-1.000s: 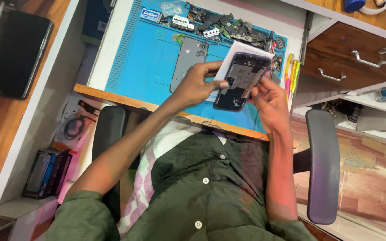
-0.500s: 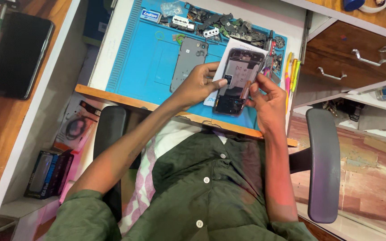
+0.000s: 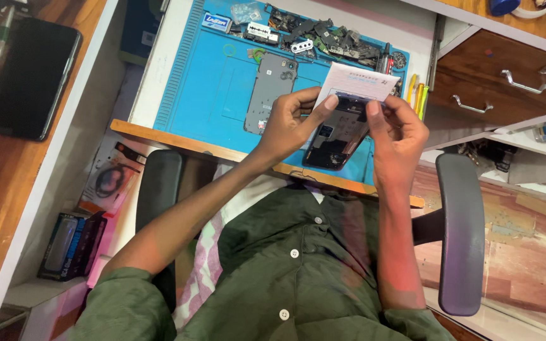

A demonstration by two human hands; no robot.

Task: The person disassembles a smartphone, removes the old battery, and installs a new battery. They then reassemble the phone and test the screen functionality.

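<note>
On the far left, a dark tablet is seen lying on a wooden surface, well apart from the work. Further right, a blue mat is spread on the desk, and a grey phone back cover lies flat on it, just beside the left hand. An opened phone, its insides showing, is held above the mat's near edge, and a white card is held at its upper end. The left grip is clamped on card and phone from the left; the right hand is pinched on them from the right. Whether the card is tucked into the phone or merely laid over it cannot be told. The step in hand appears to be working the card along the phone's upper edge. A steady, shallow push is called for next, with the phone kept braced by both hands. Small loose parts lie along the mat's far edge.
</note>
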